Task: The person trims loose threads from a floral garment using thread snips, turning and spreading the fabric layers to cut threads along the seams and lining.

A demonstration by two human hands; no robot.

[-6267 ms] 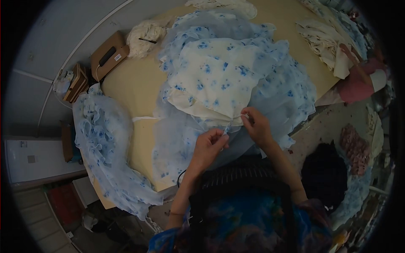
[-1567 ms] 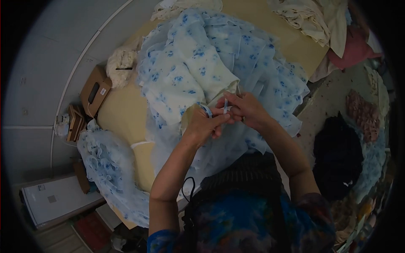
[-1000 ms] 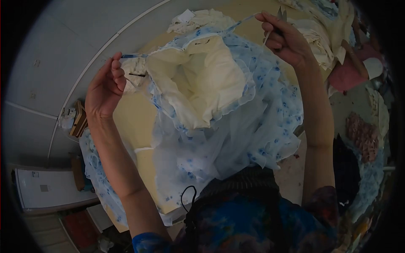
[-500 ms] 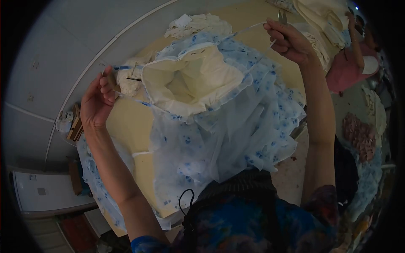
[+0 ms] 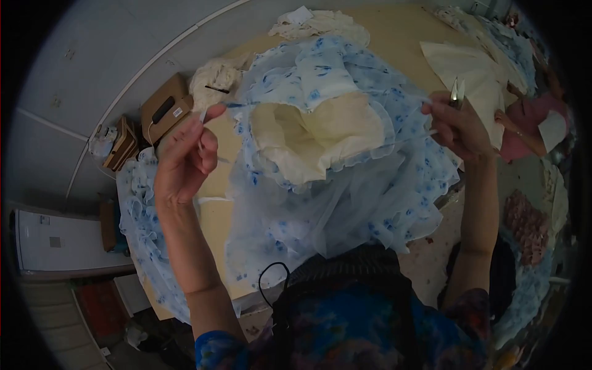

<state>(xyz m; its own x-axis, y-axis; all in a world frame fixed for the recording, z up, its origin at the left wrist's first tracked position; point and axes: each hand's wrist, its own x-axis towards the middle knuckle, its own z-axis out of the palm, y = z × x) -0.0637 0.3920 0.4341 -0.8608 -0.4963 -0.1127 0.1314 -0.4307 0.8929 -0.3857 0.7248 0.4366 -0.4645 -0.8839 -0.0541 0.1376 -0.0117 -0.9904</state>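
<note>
A sheer white dress [image 5: 336,213] with blue flowers and ruffled edges lies across the table. Its cream lining [image 5: 354,126] shows inside the open top. On the left, my left hand [image 5: 185,157] is closed, with a thin strap of the dress pinched between thumb and fingers. My right hand [image 5: 461,128] is closed on the other strap at the right side. Metal thread snips [image 5: 457,94] also stick up out of this hand, blades pointing upward. Both straps stretch outward from the dress top, which is held spread between my hands.
Cream fabric bundles [image 5: 216,80] and a cardboard box [image 5: 165,106] lie beyond my left hand. More blue-flowered ruffles [image 5: 145,216] hang at the table's left edge. Cream cloth [image 5: 465,68] lies at the back right, near another person [image 5: 524,126] in pink.
Both hands have come lower in view, my left one also moving right. The dress top has turned and spread, showing a flowered panel at its far side. The whole view has shifted somewhat.
</note>
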